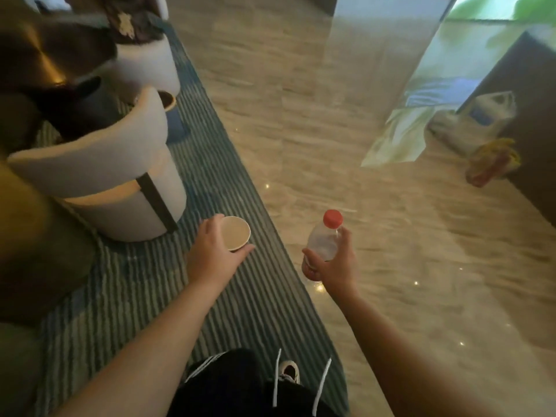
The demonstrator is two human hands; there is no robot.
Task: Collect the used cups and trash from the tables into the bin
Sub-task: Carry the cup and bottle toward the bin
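Observation:
My left hand (210, 254) grips a paper cup (236, 233) with a pale inside, held upright over the striped carpet. My right hand (332, 264) holds a clear plastic bottle (323, 239) with a red cap, tilted slightly, above the edge where carpet meets stone floor. Another brown cup (167, 100) shows behind the near chair. No bin can be made out in view.
A white round-backed chair (99, 176) stands at left, a second one (144, 61) beyond it by a dark round table (45, 58). Plastic bags (478, 118) and a colourful wrapper (493, 162) lie by a dark counter at right. Polished floor stretches ahead.

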